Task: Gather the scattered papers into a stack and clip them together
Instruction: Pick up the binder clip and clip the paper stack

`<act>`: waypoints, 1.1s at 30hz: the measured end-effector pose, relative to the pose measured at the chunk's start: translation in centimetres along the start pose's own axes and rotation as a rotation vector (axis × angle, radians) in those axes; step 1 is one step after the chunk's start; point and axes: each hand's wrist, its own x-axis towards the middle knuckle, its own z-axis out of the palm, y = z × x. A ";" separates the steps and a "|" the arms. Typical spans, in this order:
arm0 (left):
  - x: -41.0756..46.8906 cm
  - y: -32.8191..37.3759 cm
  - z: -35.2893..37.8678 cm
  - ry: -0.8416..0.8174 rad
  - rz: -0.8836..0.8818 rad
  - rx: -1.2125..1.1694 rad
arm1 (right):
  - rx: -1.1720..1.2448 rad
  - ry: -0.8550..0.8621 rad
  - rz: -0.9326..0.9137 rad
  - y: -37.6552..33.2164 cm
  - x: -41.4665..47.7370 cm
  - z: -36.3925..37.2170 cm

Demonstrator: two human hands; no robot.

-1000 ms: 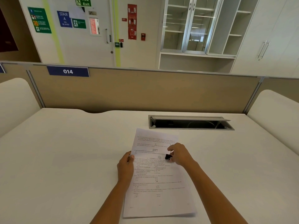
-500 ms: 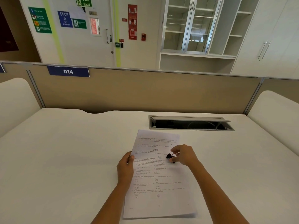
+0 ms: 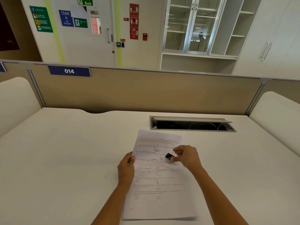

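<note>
Papers (image 3: 155, 184) lie gathered in one stack on the white table (image 3: 65, 159). At its left edge the left hand (image 3: 126, 168) grips the sheets, thumb on top. The right hand (image 3: 186, 157) pinches a black binder clip (image 3: 169, 155) by its wire handles, just ahead of its fingers (image 3: 177, 149), over the middle of the page. Whether the clip touches the page is unclear. To do this step well, squeeze the handles until the clip gapes, carry it to an edge and push it fully on.
</note>
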 end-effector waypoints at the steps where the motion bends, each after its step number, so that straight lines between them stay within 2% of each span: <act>1: 0.0 0.0 0.0 -0.001 0.000 -0.005 | 0.014 0.045 -0.051 -0.4 -0.5 0.0; 8: -0.3 0.2 -0.1 -0.013 0.031 -0.024 | 0.142 0.297 -0.347 -5.6 -2.8 -0.5; 17: -0.4 0.0 -0.1 -0.034 0.065 -0.043 | 0.057 0.341 -0.466 -7.7 -2.3 0.2; 26: -0.5 -0.2 -0.1 -0.054 0.048 -0.120 | 0.071 0.294 -0.467 -8.3 -2.1 -1.6; 33: -0.8 -0.2 -0.1 -0.035 0.066 -0.101 | 0.006 0.117 -0.477 -9.2 -1.7 -4.5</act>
